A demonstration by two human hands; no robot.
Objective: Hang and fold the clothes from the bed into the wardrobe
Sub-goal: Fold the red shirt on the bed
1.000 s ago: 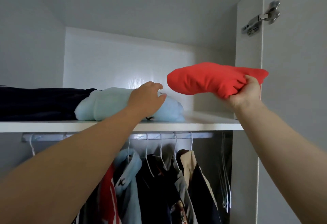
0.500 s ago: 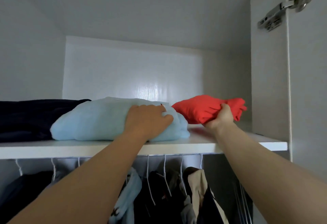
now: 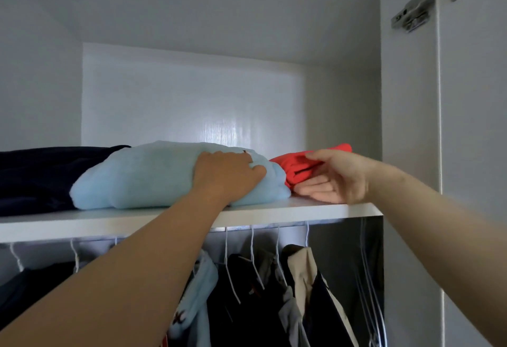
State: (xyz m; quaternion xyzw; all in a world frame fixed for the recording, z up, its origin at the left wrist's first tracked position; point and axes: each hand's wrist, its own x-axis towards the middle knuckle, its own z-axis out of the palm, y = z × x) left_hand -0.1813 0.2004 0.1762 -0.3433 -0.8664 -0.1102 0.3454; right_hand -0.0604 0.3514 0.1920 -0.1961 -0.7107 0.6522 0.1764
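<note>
On the white wardrobe shelf point(image 3: 315, 208), the folded red cloth garment point(image 3: 300, 167) lies at the right, touching the folded pale-blue fleecy garment point(image 3: 148, 173), whose right end the left hand point(image 3: 227, 175) grips, while the right hand point(image 3: 336, 179), fingers straight and spread, touches the red one.

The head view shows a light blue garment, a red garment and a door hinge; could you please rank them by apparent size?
1. light blue garment
2. red garment and door hinge: look alike; the hinge is nearer, so unranked.
</note>
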